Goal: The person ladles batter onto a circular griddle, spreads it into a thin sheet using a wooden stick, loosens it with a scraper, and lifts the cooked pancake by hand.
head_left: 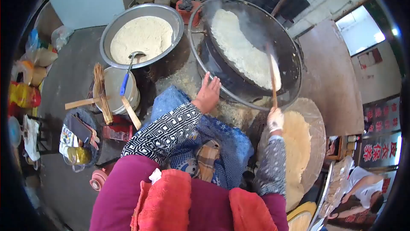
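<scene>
My right hand (pixel 275 120), in what looks like a white glove, is closed around the lower end of a long thin wooden spreader (pixel 272 75). The spreader reaches over a round dark griddle (pixel 226 79), along the right end of a pale crescent of batter (pixel 241 47). Steam rises there. Fingers stretched out, my left hand (pixel 208 94) lies against the near left side of the metal ring (pixel 194 49) around the griddle. Below my right hand, thin tan flatbreads (pixel 294 145) lie on a round mat (pixel 316 141).
A large metal basin (pixel 104 45) of batter with a blue-handled ladle (pixel 126 79) stands left of the griddle. Nearer are a white bucket (pixel 136 98), a straw brush (pixel 101 94) and a basket (pixel 92 120) of small items. Another person (pixel 365 190) is at the lower right.
</scene>
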Demonstrator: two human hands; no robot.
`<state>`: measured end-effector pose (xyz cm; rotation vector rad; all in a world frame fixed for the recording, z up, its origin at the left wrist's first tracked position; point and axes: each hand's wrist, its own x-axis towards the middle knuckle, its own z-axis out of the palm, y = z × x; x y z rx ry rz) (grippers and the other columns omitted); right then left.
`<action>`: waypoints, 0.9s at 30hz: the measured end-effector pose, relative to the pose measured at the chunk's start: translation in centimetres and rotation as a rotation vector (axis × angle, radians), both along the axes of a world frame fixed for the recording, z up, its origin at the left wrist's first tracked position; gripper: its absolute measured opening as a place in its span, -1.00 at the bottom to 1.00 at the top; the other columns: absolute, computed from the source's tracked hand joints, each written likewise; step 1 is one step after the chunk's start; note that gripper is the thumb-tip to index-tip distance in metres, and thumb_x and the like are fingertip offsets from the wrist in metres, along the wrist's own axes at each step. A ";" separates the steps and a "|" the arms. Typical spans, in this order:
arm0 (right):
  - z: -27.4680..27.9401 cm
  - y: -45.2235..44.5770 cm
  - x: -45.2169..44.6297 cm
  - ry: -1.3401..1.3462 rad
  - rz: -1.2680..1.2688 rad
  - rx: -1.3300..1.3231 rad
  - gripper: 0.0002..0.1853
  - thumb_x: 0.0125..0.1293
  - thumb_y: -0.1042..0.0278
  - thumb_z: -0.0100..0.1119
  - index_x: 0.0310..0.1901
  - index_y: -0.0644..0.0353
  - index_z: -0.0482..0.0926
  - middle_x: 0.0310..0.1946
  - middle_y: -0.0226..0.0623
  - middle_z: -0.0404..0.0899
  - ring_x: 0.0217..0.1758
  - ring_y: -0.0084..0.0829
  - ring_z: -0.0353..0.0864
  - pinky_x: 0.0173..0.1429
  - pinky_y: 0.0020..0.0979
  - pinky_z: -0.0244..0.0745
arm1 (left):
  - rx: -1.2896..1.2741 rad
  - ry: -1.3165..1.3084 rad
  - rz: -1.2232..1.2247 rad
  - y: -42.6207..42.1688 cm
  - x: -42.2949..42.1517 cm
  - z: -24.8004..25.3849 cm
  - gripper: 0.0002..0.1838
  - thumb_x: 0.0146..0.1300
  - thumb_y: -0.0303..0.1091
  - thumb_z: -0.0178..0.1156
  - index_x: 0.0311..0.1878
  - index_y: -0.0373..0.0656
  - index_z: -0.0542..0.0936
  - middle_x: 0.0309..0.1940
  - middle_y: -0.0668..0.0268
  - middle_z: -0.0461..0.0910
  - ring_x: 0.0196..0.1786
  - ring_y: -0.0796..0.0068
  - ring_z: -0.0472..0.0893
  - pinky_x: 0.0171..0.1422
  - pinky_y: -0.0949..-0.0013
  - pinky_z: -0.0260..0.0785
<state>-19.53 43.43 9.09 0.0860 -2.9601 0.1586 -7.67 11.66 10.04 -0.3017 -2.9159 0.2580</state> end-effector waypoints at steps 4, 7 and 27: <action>3.0 -1.9 0.5 0.013 0.080 -0.010 -0.69 0.32 0.09 -0.13 -0.30 0.19 0.41 -0.54 0.07 0.54 -0.44 0.09 0.54 -0.29 0.05 0.42 | 0.023 0.025 0.025 -1.1 -0.4 -0.3 -0.47 0.15 -0.37 -0.08 0.21 -0.40 0.31 0.26 0.04 0.27 0.37 0.21 0.19 0.42 -0.27 -0.36; 3.2 -2.6 2.7 0.044 0.210 -0.053 -0.76 0.27 0.25 -0.12 -0.42 0.20 0.47 -0.58 -0.03 0.54 -0.47 0.03 0.55 -0.37 -0.04 0.46 | -0.067 0.060 0.058 -1.9 -0.8 -1.6 -0.51 0.18 -0.33 -0.08 0.19 -0.31 0.36 0.24 0.08 0.30 0.35 0.21 0.21 0.41 -0.30 -0.31; 2.9 -1.1 1.9 -0.172 -0.090 -0.150 -0.63 0.31 0.16 -0.15 -0.28 0.25 0.61 -0.31 -0.03 0.61 -0.15 -0.12 0.62 -0.09 -0.16 0.50 | 0.194 -0.090 -0.020 -0.2 -0.1 -1.8 -0.21 -0.05 -0.21 0.21 0.29 -0.29 0.23 0.38 0.13 0.08 0.43 0.19 0.03 0.40 -0.28 -0.47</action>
